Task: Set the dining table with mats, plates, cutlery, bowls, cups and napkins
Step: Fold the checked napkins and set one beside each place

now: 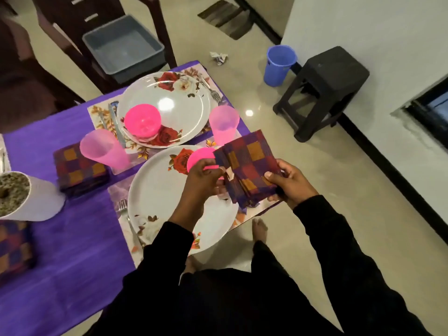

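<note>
Checked cloth, purple with maroon and orange squares, makes the folded napkin point(247, 166) held above the near plate point(169, 202); the left hand point(201, 178) pinches its left edge with curled fingers, and the right hand point(288, 183) grips its right side, thumb on top and fingers wrapped beneath; both sleeves are black. The near plate, white with red roses, lies on a floral mat point(121, 190) over the purple tablecloth point(72, 238); a fork point(123, 207) lies just left of the plate; a pink bowl point(201, 158) sits at the plate's far edge, partly hidden by the left hand and napkin. Left of the plate stand a white pot point(36, 200) and two more folded napkins, one near the table's left edge point(14, 246) and one further back point(80, 168). Beyond the plate stand two pink cups, one left point(104, 151) and one right point(223, 124); behind them a far plate point(167, 107) carries a second pink bowl point(143, 120), with cutlery on both sides. Further still, a grey tub point(123, 44) rests on a dark chair point(72, 32); right of the plate, on the floor, are a blue cup point(278, 65) and a black stool point(322, 90).
</note>
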